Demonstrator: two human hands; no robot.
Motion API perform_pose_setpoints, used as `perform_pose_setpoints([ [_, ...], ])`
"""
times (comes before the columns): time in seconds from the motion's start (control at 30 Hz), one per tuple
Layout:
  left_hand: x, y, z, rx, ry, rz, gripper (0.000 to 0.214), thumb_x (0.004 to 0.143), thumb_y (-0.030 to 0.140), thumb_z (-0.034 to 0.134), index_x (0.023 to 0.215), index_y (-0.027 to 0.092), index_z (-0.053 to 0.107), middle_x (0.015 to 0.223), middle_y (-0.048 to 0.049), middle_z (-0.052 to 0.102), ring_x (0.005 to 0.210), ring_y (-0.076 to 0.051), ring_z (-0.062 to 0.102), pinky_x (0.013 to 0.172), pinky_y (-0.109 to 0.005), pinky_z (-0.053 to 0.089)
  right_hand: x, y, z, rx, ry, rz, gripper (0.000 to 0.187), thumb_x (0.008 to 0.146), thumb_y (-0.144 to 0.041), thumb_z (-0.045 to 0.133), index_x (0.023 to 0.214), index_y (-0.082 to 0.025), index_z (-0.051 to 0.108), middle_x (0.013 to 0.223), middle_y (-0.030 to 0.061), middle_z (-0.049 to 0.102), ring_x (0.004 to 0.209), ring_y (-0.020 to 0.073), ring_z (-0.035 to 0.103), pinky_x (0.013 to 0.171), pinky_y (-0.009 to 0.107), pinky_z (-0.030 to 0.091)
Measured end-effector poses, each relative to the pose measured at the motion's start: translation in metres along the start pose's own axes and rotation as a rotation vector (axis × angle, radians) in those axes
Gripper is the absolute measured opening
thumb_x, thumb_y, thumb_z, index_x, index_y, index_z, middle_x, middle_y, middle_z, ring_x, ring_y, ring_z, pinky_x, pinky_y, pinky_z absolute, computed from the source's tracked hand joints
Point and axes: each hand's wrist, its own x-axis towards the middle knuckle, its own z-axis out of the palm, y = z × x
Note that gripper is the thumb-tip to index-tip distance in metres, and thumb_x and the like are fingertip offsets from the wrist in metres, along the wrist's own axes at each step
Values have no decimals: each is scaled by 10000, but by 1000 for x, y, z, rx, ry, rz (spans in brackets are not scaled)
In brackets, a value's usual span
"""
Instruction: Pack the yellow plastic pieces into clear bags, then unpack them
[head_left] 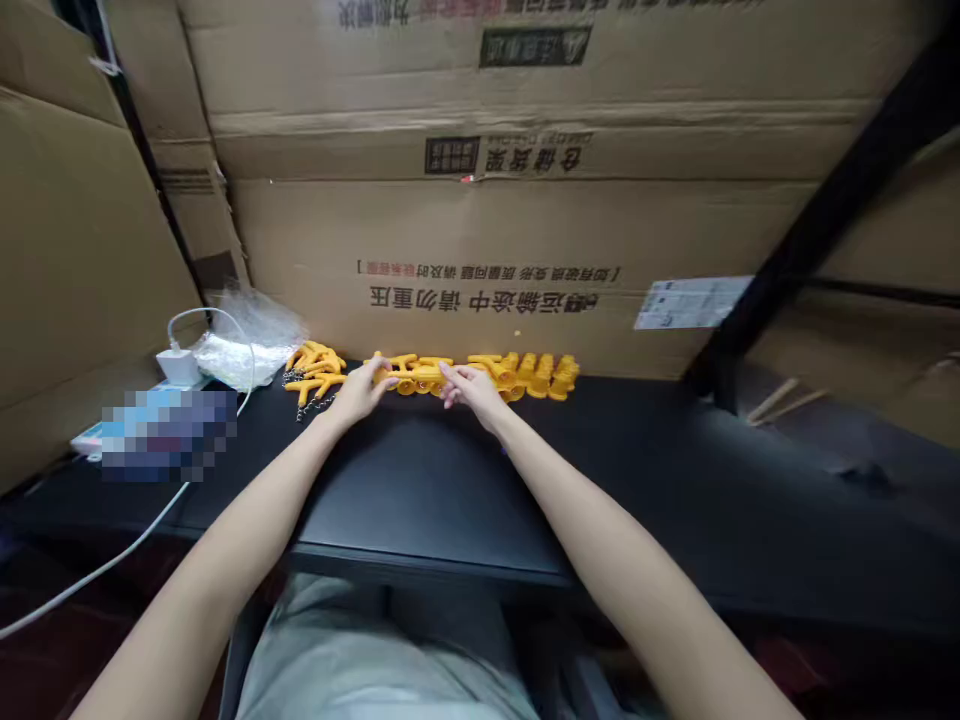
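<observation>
Head view: yellow piece (412,374) spans both hands, right by the row of yellow parts (484,358) at the table's back. Left hand (365,388) pinches its left end; right hand (474,388) seems to pinch the other, fine contact too small to tell. Best kept level, light fingertip pressure. Watch elbow room: corkscrew handles (319,382) just left, yellow cups (546,376) just right, cardboard wall (450,230) close behind. More room on the table (450,480) frontward, short of its edge.

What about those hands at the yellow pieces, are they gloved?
No, the left hand and right hand both show bare skin.
</observation>
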Motion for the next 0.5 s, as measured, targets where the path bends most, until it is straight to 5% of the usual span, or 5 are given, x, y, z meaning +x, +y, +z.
perform_pose_setpoints([
  [0.3, 0, -1, -1, -35, 7, 1, 155, 862, 342, 520, 925, 201, 510, 619, 47, 521, 563, -117, 502, 595, -221, 383, 4, 6, -8, 1, -165, -124, 490, 661, -451, 754, 1022, -193, 547, 715, 9, 702, 489, 121, 627, 523, 243, 517],
  [0.5, -1, 1, -3, -54, 9, 9, 158, 849, 340, 538, 915, 199, 514, 573, 58, 503, 513, -109, 490, 557, -217, 370, 3, 5, -8, -51, -129, -195, 497, 618, -549, 740, 880, -183, 529, 631, 9, 682, 441, 128, 604, 528, 269, 505],
])
